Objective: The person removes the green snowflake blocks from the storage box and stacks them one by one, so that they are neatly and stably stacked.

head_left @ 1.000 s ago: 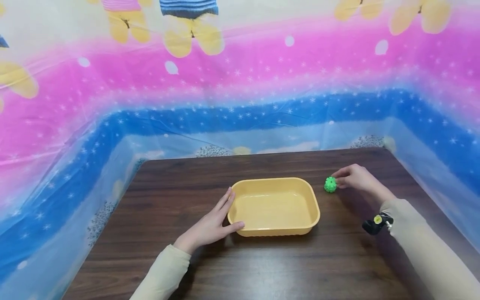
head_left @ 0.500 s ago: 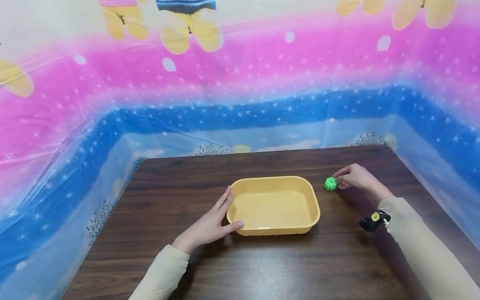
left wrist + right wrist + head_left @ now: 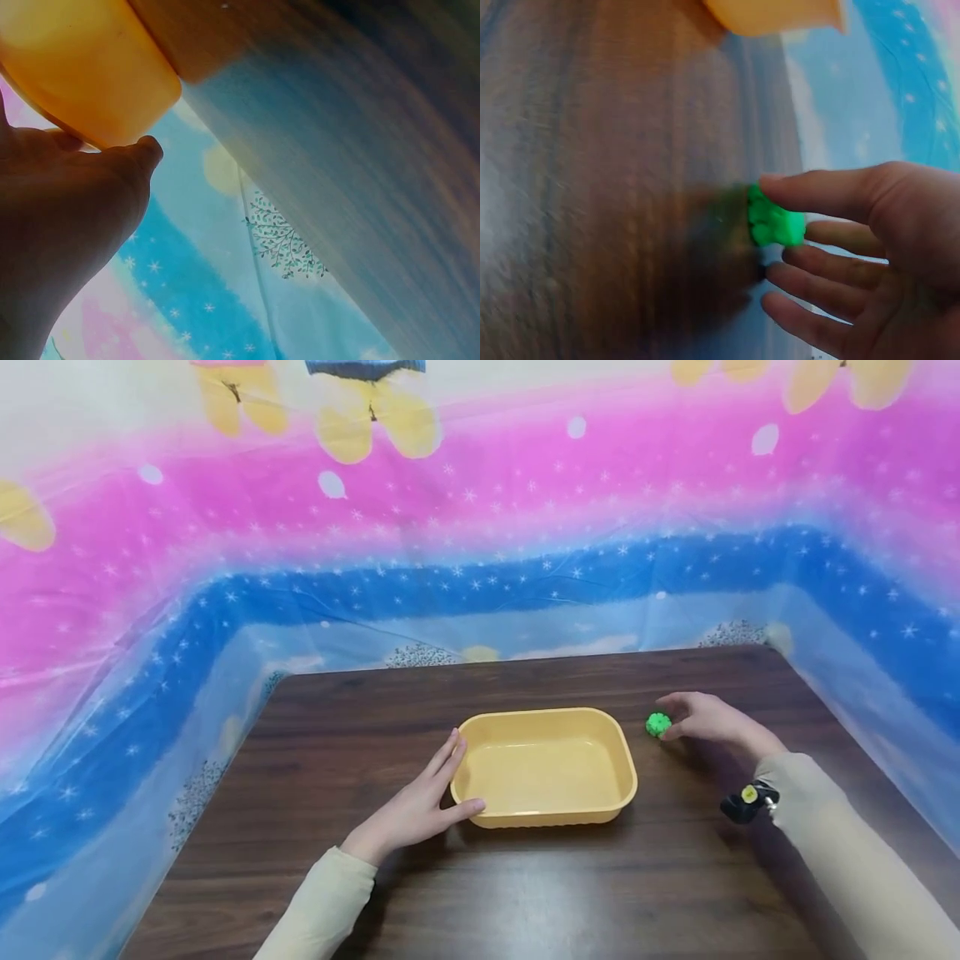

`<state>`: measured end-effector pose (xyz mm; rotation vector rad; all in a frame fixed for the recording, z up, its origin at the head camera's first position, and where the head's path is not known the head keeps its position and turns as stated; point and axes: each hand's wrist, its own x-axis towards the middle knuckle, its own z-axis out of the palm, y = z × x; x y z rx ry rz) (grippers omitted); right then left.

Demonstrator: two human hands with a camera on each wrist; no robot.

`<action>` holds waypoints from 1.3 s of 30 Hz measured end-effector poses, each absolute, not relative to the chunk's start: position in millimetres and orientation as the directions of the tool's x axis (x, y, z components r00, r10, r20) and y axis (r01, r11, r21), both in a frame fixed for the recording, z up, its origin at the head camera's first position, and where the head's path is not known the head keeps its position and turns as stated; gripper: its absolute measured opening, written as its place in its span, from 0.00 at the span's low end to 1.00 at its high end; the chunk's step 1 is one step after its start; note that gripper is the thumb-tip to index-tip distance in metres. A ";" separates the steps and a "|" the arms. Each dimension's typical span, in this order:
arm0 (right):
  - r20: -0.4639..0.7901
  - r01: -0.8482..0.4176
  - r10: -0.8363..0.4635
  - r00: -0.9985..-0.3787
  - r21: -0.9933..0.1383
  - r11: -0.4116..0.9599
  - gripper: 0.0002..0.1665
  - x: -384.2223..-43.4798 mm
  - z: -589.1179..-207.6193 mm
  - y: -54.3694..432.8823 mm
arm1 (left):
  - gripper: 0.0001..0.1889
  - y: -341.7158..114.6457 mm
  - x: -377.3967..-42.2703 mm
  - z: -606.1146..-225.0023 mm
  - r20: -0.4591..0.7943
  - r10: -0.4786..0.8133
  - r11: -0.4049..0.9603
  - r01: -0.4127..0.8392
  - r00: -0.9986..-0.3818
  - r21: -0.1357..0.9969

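A shallow yellow plastic tray (image 3: 543, 772) stands on the dark wood table. My left hand (image 3: 416, 806) rests on its left end, fingers along the side and thumb over the front left corner of the rim; the left wrist view shows this hand (image 3: 75, 202) against the tray wall (image 3: 90, 67). Right of the tray sits a small bright green ball (image 3: 657, 725) with notched, petal-like lobes. My right hand (image 3: 708, 718) is spread around it, index finger raised off it. In the right wrist view the thumb (image 3: 825, 191) overlaps the green ball (image 3: 776, 221), the other fingers apart below.
The brown table (image 3: 480, 893) ends at a back edge against a patterned pink and blue cloth (image 3: 480, 527), which also hangs along both sides. A black camera (image 3: 744, 806) is strapped at the right wrist.
My right hand has loosened from a pinch on the green ball, its index finger lifting away. The ball has turned slightly in place. The left hand stays on the tray.
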<state>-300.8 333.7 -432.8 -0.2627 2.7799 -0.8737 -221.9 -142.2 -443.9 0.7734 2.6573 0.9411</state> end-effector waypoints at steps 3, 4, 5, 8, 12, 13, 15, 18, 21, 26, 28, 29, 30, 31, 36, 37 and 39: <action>-0.113 -0.159 -0.243 -0.964 -0.487 0.859 0.41 -303.5 -434.4 324.2 | 0.52 -143.6 -221.2 -442.2 -0.027 0.539 0.658 0.401 -0.842 0.637; -0.110 -0.157 -0.234 -0.966 -0.472 0.868 0.41 -303.6 -435.7 322.0 | 0.52 -143.8 -220.8 -442.1 -0.028 0.540 0.657 0.401 -0.841 0.638; -0.107 -0.150 -0.222 -0.969 -0.459 0.875 0.40 -303.2 -437.1 320.0 | 0.52 -143.7 -220.6 -442.1 -0.030 0.542 0.657 0.401 -0.840 0.639; -0.098 -0.143 -0.205 -0.974 -0.435 0.889 0.37 -301.0 -440.8 316.2 | 0.53 -143.3 -219.6 -443.4 -0.037 0.545 0.658 0.400 -0.837 0.638; -0.072 -0.160 -0.209 -0.975 -0.421 0.893 0.33 -299.4 -444.6 314.2 | 0.53 -142.7 -219.5 -445.1 -0.039 0.544 0.658 0.398 -0.838 0.639; -0.069 -0.161 -0.209 -0.975 -0.422 0.892 0.32 -299.3 -444.9 314.4 | 0.53 -142.4 -219.8 -445.5 -0.037 0.544 0.657 0.398 -0.838 0.640; -0.063 -0.158 -0.203 -0.977 -0.425 0.891 0.31 -300.0 -446.6 314.9 | 0.53 -141.9 -220.4 -446.2 -0.034 0.544 0.655 0.399 -0.839 0.641; -0.066 -0.155 -0.201 -0.977 -0.422 0.893 0.29 -300.8 -449.6 315.2 | 0.53 -140.9 -220.5 -447.7 -0.038 0.542 0.658 0.396 -0.839 0.641; -0.064 -0.159 -0.204 -0.977 -0.418 0.894 0.28 -301.5 -452.4 314.1 | 0.53 -140.1 -220.8 -449.1 -0.043 0.538 0.662 0.390 -0.842 0.641; -0.064 -0.158 -0.201 -0.978 -0.409 0.899 0.26 -303.5 -454.1 311.3 | 0.52 -138.8 -222.6 -450.3 -0.044 0.538 0.658 0.387 -0.842 0.646; -0.061 -0.159 -0.200 -0.978 -0.407 0.900 0.25 -305.3 -454.4 310.1 | 0.52 -139.1 -223.3 -450.1 -0.044 0.537 0.658 0.386 -0.842 0.646; -0.059 -0.161 -0.201 -0.978 -0.406 0.900 0.25 -306.1 -454.3 309.6 | 0.52 -139.4 -223.6 -449.8 -0.047 0.537 0.660 0.385 -0.842 0.645; -0.054 -0.166 -0.205 -0.977 -0.404 0.900 0.25 -307.2 -454.2 309.3 | 0.52 -139.6 -224.1 -449.6 -0.047 0.536 0.662 0.386 -0.843 0.642; -0.050 -0.175 -0.213 -0.976 -0.403 0.898 0.26 -308.3 -453.5 309.3 | 0.52 -139.5 -224.8 -449.5 -0.041 0.538 0.661 0.392 -0.842 0.640; -0.001 -0.209 -0.230 -0.973 -0.409 0.888 0.39 -313.6 -448.5 312.3 | 0.51 -139.9 -235.1 -441.9 0.001 0.558 0.647 0.436 -0.830 0.625; 0.020 -0.212 -0.224 -0.974 -0.419 0.883 0.42 -313.2 -444.8 312.6 | 0.51 -142.1 -238.5 -436.7 0.023 0.552 0.646 0.444 -0.834 0.621; 0.082 -0.223 -0.208 -0.975 -0.440 0.870 0.47 -309.7 -433.0 314.3 | 0.49 -148.1 -246.1 -421.0 0.070 0.524 0.655 0.454 -0.849 0.603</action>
